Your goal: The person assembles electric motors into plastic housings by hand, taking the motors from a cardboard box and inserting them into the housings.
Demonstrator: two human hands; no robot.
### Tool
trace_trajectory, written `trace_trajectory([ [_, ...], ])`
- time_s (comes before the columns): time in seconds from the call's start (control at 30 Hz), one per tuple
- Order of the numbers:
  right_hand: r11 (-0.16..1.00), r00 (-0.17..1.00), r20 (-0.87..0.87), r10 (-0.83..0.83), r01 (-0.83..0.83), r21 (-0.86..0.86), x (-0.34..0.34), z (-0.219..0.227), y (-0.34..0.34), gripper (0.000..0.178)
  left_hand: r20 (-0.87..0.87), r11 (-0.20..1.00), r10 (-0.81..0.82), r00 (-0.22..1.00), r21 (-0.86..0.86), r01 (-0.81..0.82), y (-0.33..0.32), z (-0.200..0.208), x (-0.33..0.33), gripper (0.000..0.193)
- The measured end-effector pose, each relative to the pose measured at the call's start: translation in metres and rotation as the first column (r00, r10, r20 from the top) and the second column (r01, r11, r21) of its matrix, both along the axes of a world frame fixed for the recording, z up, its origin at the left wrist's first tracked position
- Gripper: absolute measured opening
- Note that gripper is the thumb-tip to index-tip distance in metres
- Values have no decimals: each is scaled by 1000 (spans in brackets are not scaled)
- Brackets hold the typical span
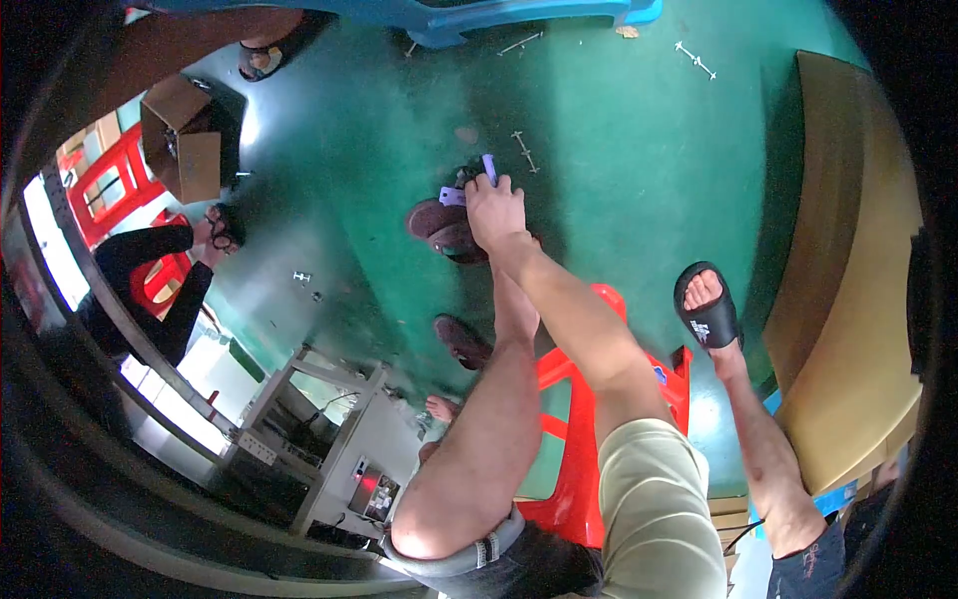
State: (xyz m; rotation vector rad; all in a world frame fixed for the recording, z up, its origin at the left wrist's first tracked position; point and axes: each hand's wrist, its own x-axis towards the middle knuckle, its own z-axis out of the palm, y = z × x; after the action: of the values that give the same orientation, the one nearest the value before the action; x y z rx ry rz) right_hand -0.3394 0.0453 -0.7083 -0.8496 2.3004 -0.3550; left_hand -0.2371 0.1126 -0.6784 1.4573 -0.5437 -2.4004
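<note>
My right hand (496,211) reaches down over the green floor from a cream sleeve, its fingers closed. It grips a lavender and black object, of which a lavender upright end (489,168) and a flat lavender piece (452,197) show past the knuckles. What kind of thing it is, I cannot make out, since my hand hides most of it. Just below and left of the hand is a brown shoe (431,221). A thin pale plastic scrap (525,153) lies on the floor close to the fingers. My left hand is not in view.
A red plastic stool (571,469) stands below my arm. At right are a foot in a black slide (710,307) and large tan boards (848,270). Blue plastic furniture (469,20) crosses the top. A cardboard box (200,165) and another person's hands (208,243) are at left.
</note>
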Motion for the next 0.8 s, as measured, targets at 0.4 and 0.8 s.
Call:
trace_trajectory([
  [0.4,973,941,300,-159,98,208,-10,-29,21,21,144,-36,957,253,921,-389,13,-5,7,58],
  [0.8,907,783,512,-352,421,-21,-85,86,117,55,938,-620,318,-137,316,718,-83,293,-58,43],
])
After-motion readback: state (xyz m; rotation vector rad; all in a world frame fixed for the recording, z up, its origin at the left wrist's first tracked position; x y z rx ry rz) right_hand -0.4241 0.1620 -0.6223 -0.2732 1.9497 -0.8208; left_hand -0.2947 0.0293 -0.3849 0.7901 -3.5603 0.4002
